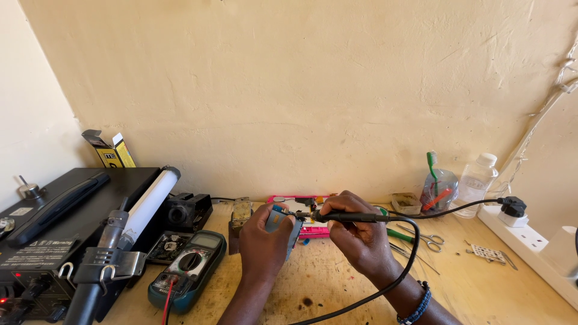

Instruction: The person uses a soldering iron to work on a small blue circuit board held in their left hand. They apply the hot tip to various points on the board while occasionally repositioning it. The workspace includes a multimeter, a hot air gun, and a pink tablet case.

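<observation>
I see my left hand (263, 241) wrapped around a small blue board (278, 220), fingers (272, 212) curled and pinching its edges, holding it upright just above the desk (337, 283). My right hand (355, 235) is closed around a black soldering iron (346, 217), fingers pressed together on the grip, the tip pointing left and meeting the top of the board, right between both hands. The board is small, blue, mostly hidden by my left palm; I cannot tell what sits on its face. The iron's black cord (409, 259) loops down toward me, then runs right to a plug (513, 207) in a white power strip (530, 238). Near my left hand lies a multimeter (189, 265). Behind my hands lies a pink tray (298, 201), and scissors (424, 236) lie right of my right hand.
</observation>
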